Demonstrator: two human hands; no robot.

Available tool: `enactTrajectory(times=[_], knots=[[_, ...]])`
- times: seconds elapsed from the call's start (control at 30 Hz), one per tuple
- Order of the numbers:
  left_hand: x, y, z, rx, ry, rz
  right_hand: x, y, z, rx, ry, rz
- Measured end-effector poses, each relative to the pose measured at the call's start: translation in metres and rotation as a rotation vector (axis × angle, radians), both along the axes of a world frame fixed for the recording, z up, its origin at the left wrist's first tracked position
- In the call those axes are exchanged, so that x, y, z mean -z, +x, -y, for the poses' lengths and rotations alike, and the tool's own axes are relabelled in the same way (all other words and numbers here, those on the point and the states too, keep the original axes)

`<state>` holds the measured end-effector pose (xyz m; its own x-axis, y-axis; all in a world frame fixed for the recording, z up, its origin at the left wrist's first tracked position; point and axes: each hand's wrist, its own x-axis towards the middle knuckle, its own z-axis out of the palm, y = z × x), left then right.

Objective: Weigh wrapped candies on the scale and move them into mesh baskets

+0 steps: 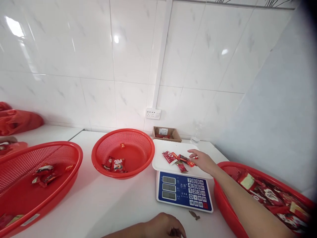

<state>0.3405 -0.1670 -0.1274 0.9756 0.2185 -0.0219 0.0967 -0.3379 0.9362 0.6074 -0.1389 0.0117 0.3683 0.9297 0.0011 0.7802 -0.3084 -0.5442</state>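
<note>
Fingers [193, 152] of right hand [203, 161]: stretched forward and slightly apart, tips touching the red snack packets [176, 159], not visibly pinching any. Packets few and loose, lying on the white weighing pan [159, 158] of the blue-faced scale [184, 191], mid-table. Reaches in from the right, forearm crossing the rim of the right red basket [224, 201], itself filled with heaped packets [272, 198].

Left hand [164, 227]: rests knuckles-up on the white table [111, 205] at the near edge, in front of the scale, fingers curled under; cannot tell whether anything is held. Near the scale's front edge, between hand and forearm, a small dark scrap [194, 215].

Just left of the pan, a round red basket [123, 138] holding a few packets. Further left, a large red basket [61, 148], also with only a handful inside. Behind the pan, against the tiled wall, an open cardboard box [166, 134]; above it, a wall socket [153, 113]. Far left, red plastic bags [17, 120].
</note>
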Motion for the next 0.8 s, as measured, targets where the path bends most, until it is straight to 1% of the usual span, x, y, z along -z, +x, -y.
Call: enactTrajectory(times=[0.1, 0.17, 0.43, 0.63, 0.8], knots=[[0.0, 0.0, 0.0, 0.003, 0.005, -0.014, 0.002, 0.003, 0.003, -0.021, -0.017, -0.051], [0.0, -0.001, 0.001, 0.009, 0.017, -0.007, 0.005, 0.005, 0.006, -0.034, -0.016, -0.048], [0.003, -0.001, 0.001, -0.006, 0.009, -0.001, 0.021, 0.005, 0.01, -0.039, 0.012, 0.101], [0.003, -0.002, 0.002, -0.007, 0.024, -0.011, 0.025, -0.008, -0.003, -0.088, 0.029, 0.184], [0.001, 0.0, -0.001, 0.032, 0.028, 0.025, 0.027, -0.012, -0.016, -0.078, 0.011, 0.206]])
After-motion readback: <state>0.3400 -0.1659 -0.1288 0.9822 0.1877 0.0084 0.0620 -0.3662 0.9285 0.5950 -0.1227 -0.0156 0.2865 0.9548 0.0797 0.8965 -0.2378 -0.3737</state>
